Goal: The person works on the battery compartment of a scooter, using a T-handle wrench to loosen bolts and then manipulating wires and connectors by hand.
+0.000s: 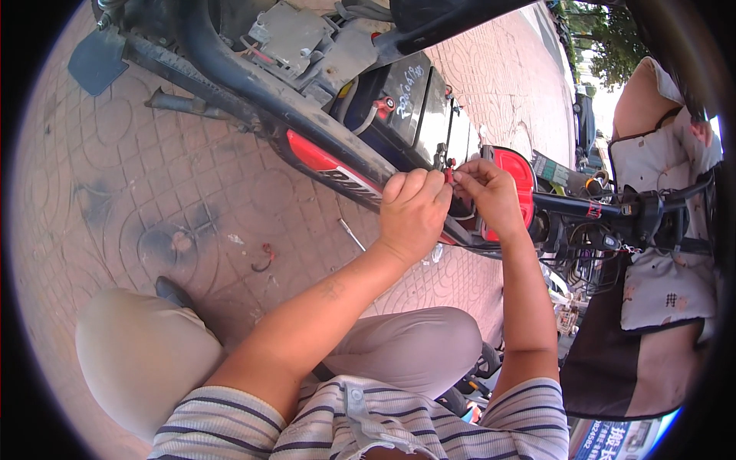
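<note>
Fingers curled, my left hand rests at the edge of the opened body of an electric scooter. Whatever its fingertips grip is hidden. My right hand is closed in a pinch on a small red terminal piece, right beside the left fingertips. Just beyond both hands, a row of black batteries sits in the scooter's frame. One battery carries a red-capped terminal with a cable. A dark metal terminal part stands by the fingers.
The dark frame tube runs along the batteries' near side. A red plastic panel and handlebar lie to the right, with a padded cover. On the paving are a screwdriver and a short red cable.
</note>
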`<state>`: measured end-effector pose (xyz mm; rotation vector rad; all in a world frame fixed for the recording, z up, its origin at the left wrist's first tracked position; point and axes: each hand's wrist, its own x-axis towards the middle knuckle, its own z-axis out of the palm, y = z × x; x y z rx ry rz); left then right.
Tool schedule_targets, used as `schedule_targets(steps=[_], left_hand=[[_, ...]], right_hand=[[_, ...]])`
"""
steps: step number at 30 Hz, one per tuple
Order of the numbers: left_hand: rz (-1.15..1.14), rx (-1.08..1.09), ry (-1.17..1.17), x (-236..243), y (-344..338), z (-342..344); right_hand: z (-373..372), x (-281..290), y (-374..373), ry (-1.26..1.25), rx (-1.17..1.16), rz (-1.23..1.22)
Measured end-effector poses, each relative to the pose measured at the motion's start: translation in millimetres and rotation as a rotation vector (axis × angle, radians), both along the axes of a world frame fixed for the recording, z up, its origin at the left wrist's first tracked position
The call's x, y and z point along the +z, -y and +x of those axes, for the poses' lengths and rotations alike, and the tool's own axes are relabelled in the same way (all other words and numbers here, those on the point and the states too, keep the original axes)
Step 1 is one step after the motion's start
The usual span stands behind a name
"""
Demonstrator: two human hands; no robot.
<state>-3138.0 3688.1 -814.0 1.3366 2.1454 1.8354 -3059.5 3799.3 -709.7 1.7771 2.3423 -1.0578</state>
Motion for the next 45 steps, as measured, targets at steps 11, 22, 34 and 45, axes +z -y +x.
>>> schedule_targets(steps=[11, 22, 34, 45], left_hand=[[-0.041, -0.027, -0.015, -0.2, 2.2, -0.4], [-0.052, -0.025, -0.043, 1.0, 2.1, -1.5], [-0.083, -0.039, -0.058, 1.9, 3.4, -2.0], [-0.054, -0.044, -0.077, 2.8, 5.4, -4.7]], right_hand=[[-10.3, 7.7, -5.0, 0.114, 0.111, 0.03], [-16.3, 10.9, -1.7, 0.206, 0.286, 0.124], [-28.4, 15.9, 4.7, 0.313, 0.486, 0.286], [-23.6, 10.9, 9.7, 0.425, 0.688, 0.439]])
